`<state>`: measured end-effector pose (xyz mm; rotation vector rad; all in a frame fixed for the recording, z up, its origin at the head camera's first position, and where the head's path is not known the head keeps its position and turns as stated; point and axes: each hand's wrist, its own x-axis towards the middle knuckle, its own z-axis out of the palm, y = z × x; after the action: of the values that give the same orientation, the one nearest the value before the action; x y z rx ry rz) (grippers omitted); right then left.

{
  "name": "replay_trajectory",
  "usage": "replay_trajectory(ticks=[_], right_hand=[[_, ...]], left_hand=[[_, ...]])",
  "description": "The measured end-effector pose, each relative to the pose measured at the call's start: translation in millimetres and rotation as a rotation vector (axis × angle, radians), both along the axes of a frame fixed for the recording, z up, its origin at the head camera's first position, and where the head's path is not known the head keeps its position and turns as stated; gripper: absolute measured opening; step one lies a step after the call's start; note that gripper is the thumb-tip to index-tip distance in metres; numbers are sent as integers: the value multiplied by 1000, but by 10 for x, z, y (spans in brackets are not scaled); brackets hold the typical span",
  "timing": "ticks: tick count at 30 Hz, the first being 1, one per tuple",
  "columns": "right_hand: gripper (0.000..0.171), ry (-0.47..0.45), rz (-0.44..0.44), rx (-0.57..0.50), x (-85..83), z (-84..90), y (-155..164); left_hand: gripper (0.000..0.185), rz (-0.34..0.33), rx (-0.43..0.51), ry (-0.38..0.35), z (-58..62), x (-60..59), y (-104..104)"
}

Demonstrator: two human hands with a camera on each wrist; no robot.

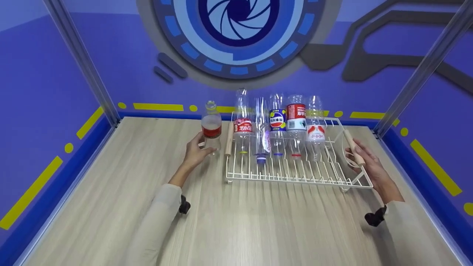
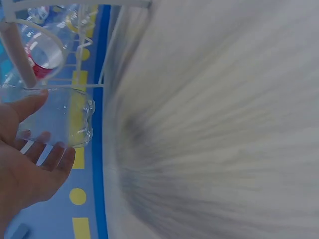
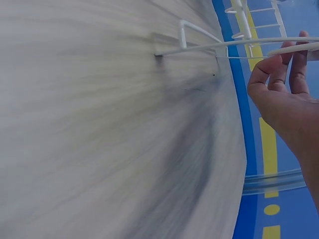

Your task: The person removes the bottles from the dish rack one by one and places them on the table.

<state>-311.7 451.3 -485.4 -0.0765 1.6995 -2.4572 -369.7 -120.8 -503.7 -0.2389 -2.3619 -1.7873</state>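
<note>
A clear plastic bottle point(image 1: 211, 127) with a red label stands upright on the wooden table, just left of a white wire rack point(image 1: 295, 173). My left hand point(image 1: 201, 146) grips the bottle low down. In the left wrist view the thumb and fingers of that hand point(image 2: 50, 124) wrap the bottle's base point(image 2: 75, 114). My right hand point(image 1: 360, 155) holds the wooden handle point(image 1: 353, 147) on the rack's right end. The right wrist view shows that hand point(image 3: 279, 64) with its fingers curled at the handle point(image 3: 294, 49). Several bottles point(image 1: 278, 125) stand upside down in the rack.
The rack has a second wooden handle point(image 1: 229, 138) on its left end, beside the held bottle. A blue wall with yellow marks point(image 1: 159, 107) runs behind the table point(image 1: 236, 221). Metal posts point(image 1: 88, 70) rise at both back corners.
</note>
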Motion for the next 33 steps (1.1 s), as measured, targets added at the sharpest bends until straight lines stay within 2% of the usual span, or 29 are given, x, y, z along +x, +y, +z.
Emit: replay_trajectory(ticks=[3, 7, 10, 14, 20, 25, 30, 33], right_hand=[[37, -11, 10, -12, 5, 8, -9], [38, -22, -3, -30, 16, 11, -21], [37, -22, -18, -5, 17, 15, -33], [35, -17, -30, 44, 17, 18, -47], [37, -8, -25, 9, 18, 18, -36], [37, 7, -35, 87, 20, 15, -9], [38, -5, 13, 139, -7, 3, 36], [38, -2, 29, 136, -33, 10, 89]], left_hand=[[63, 13, -24, -14, -63, -44, 10], [56, 36, -65, 3, -107, -85, 44], [55, 47, -80, 3, -119, -130, 72], [59, 55, -101, -33, -126, -199, 94], [62, 78, -140, -72, -125, -260, 134], [68, 42, -146, -112, -111, -215, 108], [76, 24, -163, -181, -78, -88, -26], [74, 12, -187, -195, -24, -3, -93]])
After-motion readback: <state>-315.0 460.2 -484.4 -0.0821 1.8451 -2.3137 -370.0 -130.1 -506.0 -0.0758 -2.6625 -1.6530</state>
